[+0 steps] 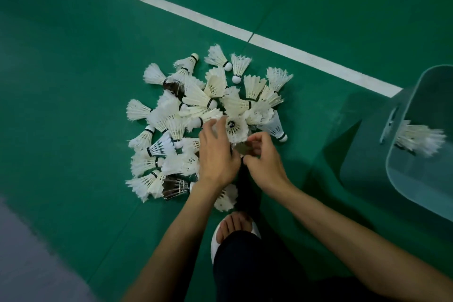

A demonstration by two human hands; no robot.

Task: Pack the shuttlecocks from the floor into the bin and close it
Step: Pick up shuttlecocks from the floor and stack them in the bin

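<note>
A heap of several white feather shuttlecocks (196,105) lies on the green court floor, with two dark-feathered ones among them. My left hand (217,154) and my right hand (262,154) meet at the heap's near edge, both gripping a stacked bunch of shuttlecocks (235,127) whose open skirt faces the camera. My right fingers curl round its lower end. The pale translucent bin (402,154) stands at the right, open, with a few white shuttlecocks (419,138) inside.
A white court line (220,24) runs diagonally behind the heap. My foot in a white slipper (235,230) and a dark trouser leg stand just below the hands. A grey floor strip lies at the lower left.
</note>
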